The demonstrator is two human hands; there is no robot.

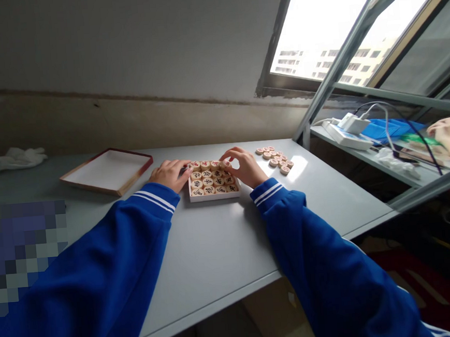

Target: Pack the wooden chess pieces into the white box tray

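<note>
A small white box (214, 195) on the grey table holds rows of round wooden chess pieces (212, 179). My left hand (170, 174) rests against the box's left side, fingers curled around its far left corner. My right hand (243, 166) is at the box's far right corner, thumb and fingers pinched on a wooden piece (227, 164) there. Both arms wear blue sleeves with white stripes.
A loose pile of wooden pieces (275, 159) lies to the right of the box. The box lid (107, 171) lies open at the left. A white cloth (11, 159) sits far left. A power strip (342, 129) and cables lie on the right shelf, near another person's hand (448, 133).
</note>
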